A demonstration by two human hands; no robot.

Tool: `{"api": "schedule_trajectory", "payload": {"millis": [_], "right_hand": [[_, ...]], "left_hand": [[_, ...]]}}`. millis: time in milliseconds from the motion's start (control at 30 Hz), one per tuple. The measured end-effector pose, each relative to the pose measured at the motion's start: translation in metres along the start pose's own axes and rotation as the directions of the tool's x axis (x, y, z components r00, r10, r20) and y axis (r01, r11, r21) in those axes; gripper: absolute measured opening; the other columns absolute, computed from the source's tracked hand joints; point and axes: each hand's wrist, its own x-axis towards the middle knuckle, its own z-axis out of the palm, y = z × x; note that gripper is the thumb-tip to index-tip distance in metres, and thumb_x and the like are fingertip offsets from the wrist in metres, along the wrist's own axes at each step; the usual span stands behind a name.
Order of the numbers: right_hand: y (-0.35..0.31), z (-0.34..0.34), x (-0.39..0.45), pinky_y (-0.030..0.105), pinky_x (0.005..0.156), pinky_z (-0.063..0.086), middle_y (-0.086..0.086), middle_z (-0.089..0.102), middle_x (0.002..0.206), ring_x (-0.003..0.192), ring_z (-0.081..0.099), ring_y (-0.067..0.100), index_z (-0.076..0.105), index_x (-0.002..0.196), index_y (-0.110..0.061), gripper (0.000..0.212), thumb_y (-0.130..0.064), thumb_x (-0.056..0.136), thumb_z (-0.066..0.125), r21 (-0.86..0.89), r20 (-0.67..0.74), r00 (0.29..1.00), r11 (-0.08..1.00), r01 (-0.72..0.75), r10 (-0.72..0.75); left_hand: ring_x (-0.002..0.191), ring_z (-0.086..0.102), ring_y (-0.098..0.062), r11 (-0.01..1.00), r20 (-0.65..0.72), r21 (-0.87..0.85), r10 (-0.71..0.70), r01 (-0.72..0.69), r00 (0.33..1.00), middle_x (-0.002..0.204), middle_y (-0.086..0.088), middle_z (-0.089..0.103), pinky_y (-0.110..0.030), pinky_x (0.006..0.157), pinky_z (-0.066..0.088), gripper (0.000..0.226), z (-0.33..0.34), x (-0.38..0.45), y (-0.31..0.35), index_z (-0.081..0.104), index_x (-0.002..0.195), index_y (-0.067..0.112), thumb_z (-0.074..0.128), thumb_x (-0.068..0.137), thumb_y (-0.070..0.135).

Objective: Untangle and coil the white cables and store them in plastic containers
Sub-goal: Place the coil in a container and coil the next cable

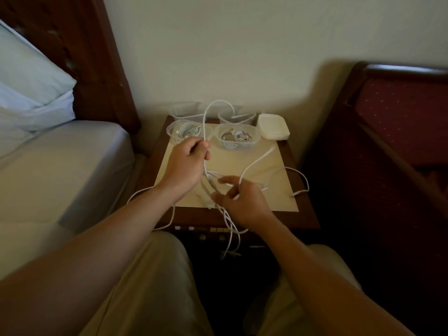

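Mostly, the loose cable [254,163] is spread over the nightstand [305,214], tangled near the front edge, with strands hanging over the front and loops spilling off both sides. One stretch is gripped by the left hand [188,163], whose fingers are curled round it; from that fist the cable rises in a tall arch above the containers and also drops to the tangle below. Another strand is pinched by the right hand [242,202], fingers bent round it just above the knot, and from there it curves out toward the right of the tabletop.

Behind the hands, two clear tubs are seen side by side, each with a coiled cable inside: the left tub [169,129] and the right tub [254,139]. Two more clear tubs [186,110] are set against the wall behind them; their contents cannot be made out. A stack of white lids [274,126] is placed just right of the tubs.

A bed [60,166] with a pillow [29,78] is seen to the left, and a red upholstered chair [400,112] to the right.
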Motion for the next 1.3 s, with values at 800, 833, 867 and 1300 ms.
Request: {"api": "schedule_trajectory", "payload": {"millis": [800,833,867,1300], "right_hand": [[-0.042,-0.050,0.003,0.018,0.051,0.039,0.005,0.048,0.064,0.057,0.044,0.009,0.071,0.091,-0.005,0.020,-0.011,0.102,0.054,0.457,-0.661,0.750,0.808,0.372,0.029],[-0.043,-0.049,0.000,0.018,0.051,0.039,0.006,0.048,0.065,0.057,0.044,0.009,0.070,0.094,-0.004,0.020,-0.011,0.102,0.053,0.456,-0.641,0.768,0.803,0.383,-0.002],[-0.043,-0.048,-0.002,0.016,0.051,0.038,0.006,0.049,0.066,0.058,0.044,0.009,0.070,0.095,-0.004,0.020,-0.012,0.103,0.053,0.438,-0.588,0.808,0.825,0.358,-0.039],[-0.019,0.003,-0.007,0.012,0.069,0.046,-0.011,0.063,0.107,0.081,0.060,0.000,0.068,0.114,-0.040,0.032,-0.029,0.086,0.079,0.072,-0.020,0.967,0.965,0.254,-0.253]], "left_hand": [[0.066,0.067,-0.009,0.756,0.391,0.621,-0.068,-0.208,0.918,0.074,0.004,0.071,-0.031,0.062,0.051,0.036,-0.020,-0.011,-0.012,0.071,0.092,0.020,0.048,0.104,0.045],[0.051,0.059,-0.003,0.847,0.344,0.513,-0.054,-0.140,0.937,0.061,0.008,0.065,-0.027,0.055,0.045,0.038,-0.018,-0.010,-0.002,0.072,0.085,0.019,0.050,0.104,0.043],[0.043,0.049,-0.004,0.910,0.275,0.402,-0.012,-0.104,0.961,0.050,0.010,0.056,-0.026,0.051,0.038,0.038,-0.017,-0.008,0.007,0.072,0.081,0.018,0.052,0.104,0.040],[0.037,0.024,-0.004,0.542,0.229,-0.811,-0.052,0.220,0.972,0.058,0.009,0.043,-0.019,0.036,0.019,0.028,-0.013,0.011,0.093,0.063,0.100,0.016,0.041,0.109,0.031]]}}
